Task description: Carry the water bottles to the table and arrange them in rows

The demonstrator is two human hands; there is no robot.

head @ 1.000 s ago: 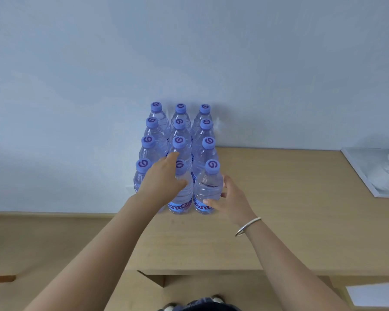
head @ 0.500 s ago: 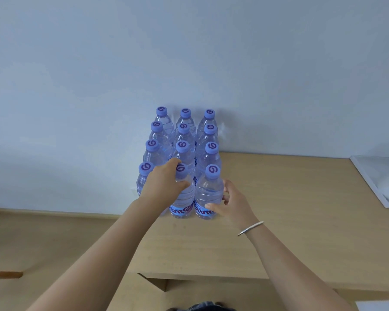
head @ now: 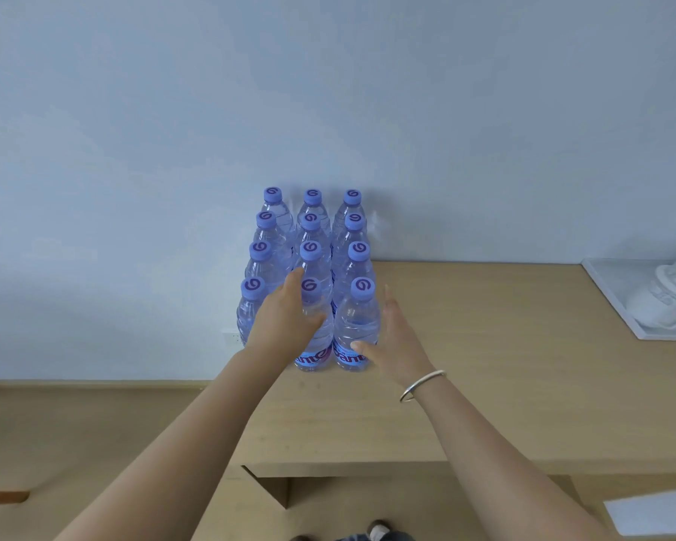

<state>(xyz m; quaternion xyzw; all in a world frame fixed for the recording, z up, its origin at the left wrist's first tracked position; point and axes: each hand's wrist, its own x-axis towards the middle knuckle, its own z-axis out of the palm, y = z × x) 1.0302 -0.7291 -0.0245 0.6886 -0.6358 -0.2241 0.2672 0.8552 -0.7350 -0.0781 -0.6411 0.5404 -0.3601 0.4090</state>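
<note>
Left hand (head: 285, 322) curls round front-middle bottle (head: 313, 329). Right hand (head: 397, 337), fingers straight and together, flanks front-right bottle (head: 356, 326), thumb touching its label.

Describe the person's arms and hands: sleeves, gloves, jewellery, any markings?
Both forearms are bare, with no sleeves in view. The left hand and the right hand are ungloved. The right wrist carries a thin silver bangle with an open gap. No rings, watch or markings show.
</note>
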